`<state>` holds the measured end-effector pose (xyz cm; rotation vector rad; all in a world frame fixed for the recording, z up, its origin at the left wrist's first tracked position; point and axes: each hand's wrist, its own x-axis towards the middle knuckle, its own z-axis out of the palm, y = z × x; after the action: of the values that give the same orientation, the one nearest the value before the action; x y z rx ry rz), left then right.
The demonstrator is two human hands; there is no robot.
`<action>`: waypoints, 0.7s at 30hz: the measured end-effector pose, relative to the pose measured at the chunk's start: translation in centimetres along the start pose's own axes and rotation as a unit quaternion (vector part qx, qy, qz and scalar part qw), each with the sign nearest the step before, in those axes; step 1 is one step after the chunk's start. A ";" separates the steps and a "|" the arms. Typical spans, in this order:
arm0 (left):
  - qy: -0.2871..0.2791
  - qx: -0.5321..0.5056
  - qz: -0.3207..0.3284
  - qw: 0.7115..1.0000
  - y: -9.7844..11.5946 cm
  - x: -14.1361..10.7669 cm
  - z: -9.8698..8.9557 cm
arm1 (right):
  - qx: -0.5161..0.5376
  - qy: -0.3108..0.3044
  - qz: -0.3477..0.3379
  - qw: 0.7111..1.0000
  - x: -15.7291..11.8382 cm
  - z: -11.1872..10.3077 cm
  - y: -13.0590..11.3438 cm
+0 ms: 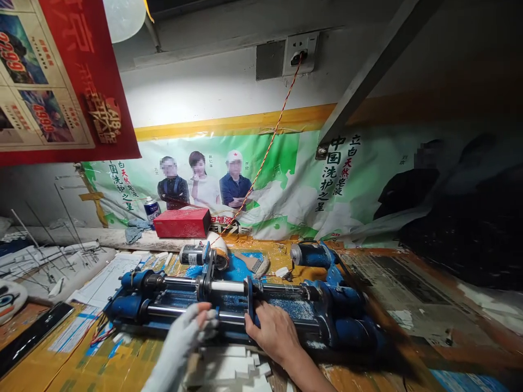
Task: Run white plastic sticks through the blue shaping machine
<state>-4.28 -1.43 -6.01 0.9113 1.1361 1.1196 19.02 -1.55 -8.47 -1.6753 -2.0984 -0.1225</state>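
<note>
A blue lathe-like machine (131,307) with steel rods lies across the bench. A white rod (227,287) sits horizontally between its two middle brackets. My left hand (192,325), in a white glove with bare fingertips, is at the machine's front rod, left of centre; its fingers are bent and what they hold, if anything, is hidden. My bare right hand (273,329) rests on the front of the machine, its fingers around the right middle bracket (249,296). White blocks (235,365) are stacked below and between my hands.
Two small motors, left (192,254) and right (308,254), stand behind the rods. A brush (254,264), red box (182,222) and spray can (151,209) are at the back. A black phone-like slab (35,335) lies left. A twisted cord (272,139) hangs from the wall socket.
</note>
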 end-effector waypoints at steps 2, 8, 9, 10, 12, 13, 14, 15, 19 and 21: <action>0.173 0.212 0.164 0.948 0.7 0.5 -5.9 | -0.003 0.008 0.000 1.000 0.0 0.1 0.1; 0.371 0.571 0.340 0.649 0.4 3.9 -14.6 | -0.019 0.025 -0.006 0.999 0.2 0.4 -0.1; 0.374 0.595 0.352 0.618 0.0 4.3 -14.3 | -0.020 0.026 -0.007 0.999 0.3 0.4 -0.1; 0.379 0.610 0.359 0.596 -0.5 4.5 -13.7 | -0.020 0.027 -0.008 0.999 0.3 0.4 -0.2; 0.372 0.625 0.368 0.579 -1.1 4.5 -12.0 | -0.021 0.026 -0.009 0.999 0.2 0.5 -0.2; 0.364 0.627 0.374 0.579 -1.4 4.4 -11.2 | -0.022 0.025 -0.009 0.999 0.2 0.5 -0.2; 0.355 0.627 0.377 0.582 -1.7 4.3 -10.4 | -0.023 0.026 -0.009 0.999 0.2 0.5 -0.2; 0.348 0.625 0.379 0.587 -1.9 4.2 -9.7 | -0.023 0.027 -0.009 0.999 0.2 0.5 -0.2; 0.333 0.603 0.397 0.607 -2.9 4.4 -7.8 | -0.019 0.039 -0.015 0.999 0.2 0.8 0.0; 0.342 0.595 0.421 0.594 -3.3 4.8 -7.3 | -0.017 0.050 -0.020 0.998 0.2 1.0 0.1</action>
<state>-10.53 2.52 -11.68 2.3876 2.3329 1.4462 18.77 -1.02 -9.32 -1.6137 -2.0665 -0.2489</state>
